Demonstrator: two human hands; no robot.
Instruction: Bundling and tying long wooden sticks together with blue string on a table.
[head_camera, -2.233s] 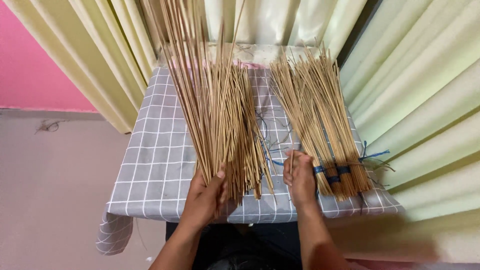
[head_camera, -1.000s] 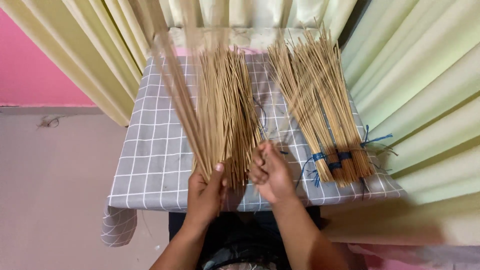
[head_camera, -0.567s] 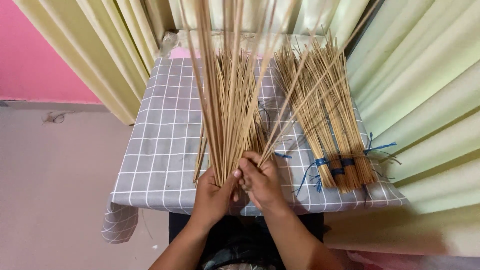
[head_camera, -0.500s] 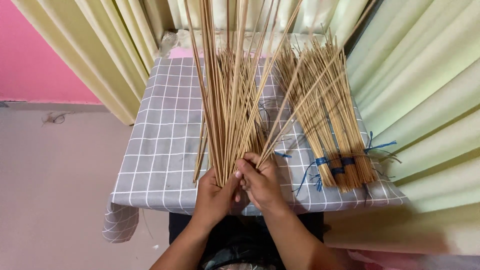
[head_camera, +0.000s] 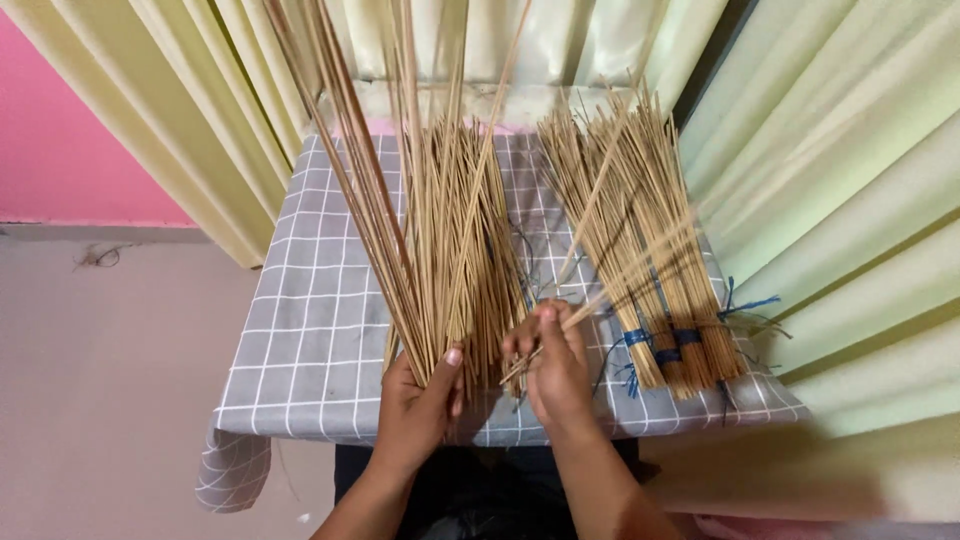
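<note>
My left hand (head_camera: 418, 402) grips the lower ends of a bunch of long thin tan sticks (head_camera: 390, 190) that stand up and fan out toward the curtain. My right hand (head_camera: 552, 365) is closed on a few sticks (head_camera: 620, 275) that slant off to the right, blurred by motion. Behind both hands a loose pile of the same sticks (head_camera: 485, 230) lies on the table. On the right lie stick bundles tied with blue string (head_camera: 650, 250).
A small table under a grey cloth with a white grid (head_camera: 310, 310) carries everything. Pale yellow-green curtains (head_camera: 830, 170) hang behind and to the right. A pink wall (head_camera: 60, 140) and a bare floor (head_camera: 100, 400) are at the left.
My right hand came from the tied bundles to the loose sticks beside my left hand, then pulled a few sticks off to the right. The left hand raised its bunch upright.
</note>
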